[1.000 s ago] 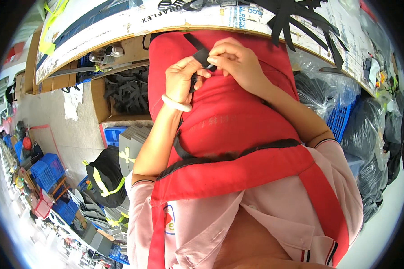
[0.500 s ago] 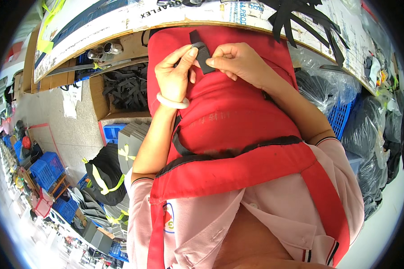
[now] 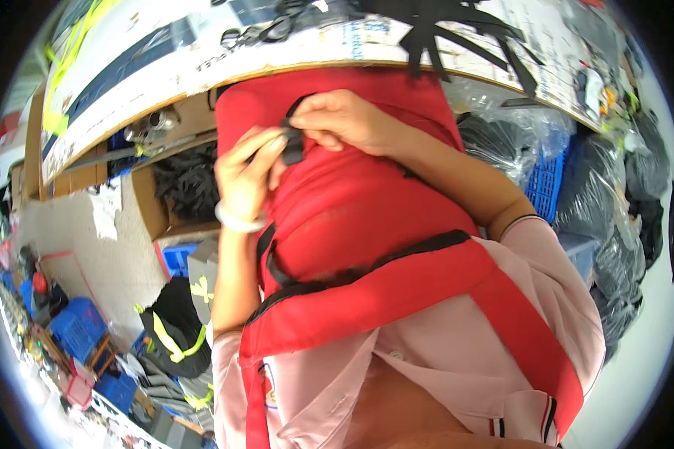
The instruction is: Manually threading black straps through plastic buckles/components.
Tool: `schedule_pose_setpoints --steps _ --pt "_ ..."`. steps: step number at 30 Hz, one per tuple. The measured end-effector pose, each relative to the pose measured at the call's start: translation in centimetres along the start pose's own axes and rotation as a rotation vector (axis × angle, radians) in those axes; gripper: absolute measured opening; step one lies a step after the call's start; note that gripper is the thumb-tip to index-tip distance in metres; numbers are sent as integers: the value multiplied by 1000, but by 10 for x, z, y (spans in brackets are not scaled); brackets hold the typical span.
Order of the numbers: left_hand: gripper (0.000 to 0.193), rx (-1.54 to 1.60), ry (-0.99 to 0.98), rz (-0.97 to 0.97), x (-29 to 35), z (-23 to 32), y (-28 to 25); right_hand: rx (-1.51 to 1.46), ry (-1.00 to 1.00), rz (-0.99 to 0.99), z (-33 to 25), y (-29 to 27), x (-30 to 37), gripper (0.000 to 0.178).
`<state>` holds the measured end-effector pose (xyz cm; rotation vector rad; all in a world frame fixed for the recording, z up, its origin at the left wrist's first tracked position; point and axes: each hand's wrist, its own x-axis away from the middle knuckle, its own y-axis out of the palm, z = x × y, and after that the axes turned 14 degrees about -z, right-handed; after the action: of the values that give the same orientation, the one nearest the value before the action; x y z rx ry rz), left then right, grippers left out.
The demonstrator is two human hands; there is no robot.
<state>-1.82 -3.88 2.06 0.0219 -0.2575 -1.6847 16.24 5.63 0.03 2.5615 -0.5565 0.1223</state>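
A short piece of black strap is held between my two hands above the red apron on my lap. My left hand, somewhat blurred, pinches its left side between thumb and fingers. Higher up and to the right, my right hand grips the strap's upper part with bent fingers. A dark end of it sticks out beyond those fingertips. The fingers cover much of the strap, so its exact folding is hidden.
A worktable edge runs across the top, with black straps hanging over it. Left below it stands a cardboard box of black strips. Plastic bags and a blue crate are at the right. Bundled black fabric lies lower left.
My right hand has moved up the strap to its upper part, while my left hand still pinches it. The strap is now more covered and looks bent. The whole view has shifted.
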Motion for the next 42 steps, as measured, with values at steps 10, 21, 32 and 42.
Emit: schedule_pose_setpoints --steps 10,21,32,42 --pt "22 488 269 575 131 -9 -210 1197 -138 619 -60 -57 92 21" --pt "35 664 -153 78 10 -28 -49 1740 -515 754 -73 -73 73 13" --pt "44 377 -83 -122 -5 -22 10 500 79 -57 -24 35 1 29" --pt "38 597 -218 -156 -5 -31 -8 413 -109 -1 10 11 -10 24"
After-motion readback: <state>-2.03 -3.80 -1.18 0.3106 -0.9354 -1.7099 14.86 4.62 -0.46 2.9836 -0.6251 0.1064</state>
